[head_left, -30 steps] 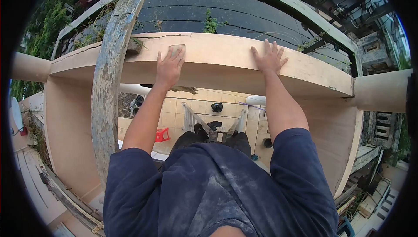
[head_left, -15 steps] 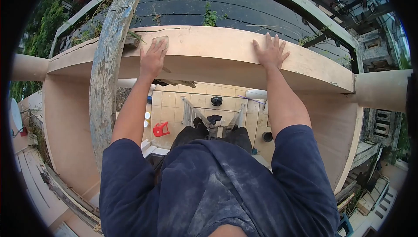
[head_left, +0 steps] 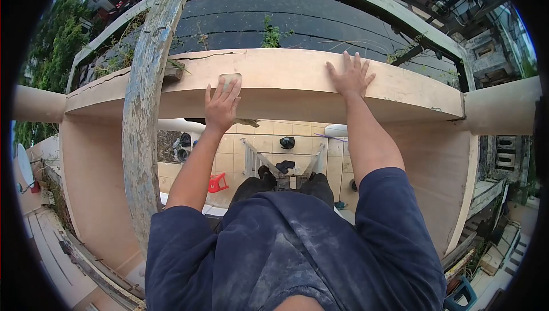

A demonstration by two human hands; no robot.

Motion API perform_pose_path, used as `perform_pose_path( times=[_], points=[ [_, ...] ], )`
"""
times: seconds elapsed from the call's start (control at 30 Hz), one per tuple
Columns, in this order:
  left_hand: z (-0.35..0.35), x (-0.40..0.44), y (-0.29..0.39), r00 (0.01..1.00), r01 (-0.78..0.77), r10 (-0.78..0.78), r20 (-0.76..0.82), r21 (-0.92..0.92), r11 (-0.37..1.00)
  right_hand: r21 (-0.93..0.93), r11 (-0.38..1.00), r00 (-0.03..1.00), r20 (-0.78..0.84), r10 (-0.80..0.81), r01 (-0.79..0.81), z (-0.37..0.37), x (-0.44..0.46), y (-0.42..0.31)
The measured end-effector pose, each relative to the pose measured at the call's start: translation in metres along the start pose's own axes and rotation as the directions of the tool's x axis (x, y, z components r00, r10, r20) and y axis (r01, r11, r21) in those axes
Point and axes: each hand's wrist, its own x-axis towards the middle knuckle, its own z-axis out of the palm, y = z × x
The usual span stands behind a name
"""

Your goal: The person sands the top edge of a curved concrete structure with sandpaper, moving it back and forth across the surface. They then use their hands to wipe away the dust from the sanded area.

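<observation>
My left hand (head_left: 222,104) presses a small tan pad (head_left: 231,79) against the face of a pale peach beam (head_left: 274,68), fingers over the pad's lower part. Further right on the same beam lies my right hand (head_left: 350,76), its fingers spread flat and nothing under them that shows. A thin crack runs along the beam's upper edge, left of the pad. Between my left hand and the beam's left end, a weathered plank (head_left: 144,94) with peeling paint crosses over the beam.
Below me a stepladder (head_left: 251,159) stands on a tiled floor (head_left: 229,154), with a red stool (head_left: 217,183) and a black bag (head_left: 287,142) nearby. Beyond the beam are a dark slatted roof (head_left: 229,16) and a green plant (head_left: 271,35). Round peach pipes or columns meet both beam ends.
My left hand moved left along the beam with the pad, then came back right. My right hand has stayed spread at about the same spot. The view has tilted slightly.
</observation>
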Motion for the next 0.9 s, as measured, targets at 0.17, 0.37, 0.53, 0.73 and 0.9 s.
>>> perform_pose_path(
  times=[0.17, 0.37, 0.53, 0.73, 0.9],
  points=[
    [0.015, 0.009, -0.056, 0.963, 0.268, -0.267, -0.042, 0.017, 0.963, -0.001, 1.000, 1.000, -0.012, 0.000, 0.000, 0.002, 0.003, 0.002],
    [0.008, 0.000, -0.027, 0.983, 0.186, -0.186, -0.003, 0.063, 0.981, -0.006, 1.000, 1.000, 0.015, 0.010, -0.010, -0.002, 0.000, -0.002],
    [0.001, 0.006, -0.054, 0.955, 0.296, -0.296, -0.003, 0.068, 0.953, 0.011, 1.000, 1.000, 0.013, 0.004, -0.004, 0.001, 0.000, 0.001],
    [-0.010, 0.009, -0.033, 0.997, -0.018, 0.013, 0.071, 0.075, 0.997, 0.011, 1.000, 0.999, -0.033, -0.008, 0.009, 0.005, 0.002, 0.001],
    [0.005, 0.013, -0.074, 0.953, 0.289, -0.301, 0.018, 0.240, 0.927, 0.025, 1.000, 1.000, -0.015, -0.002, 0.002, 0.004, 0.001, 0.002]
  ],
)
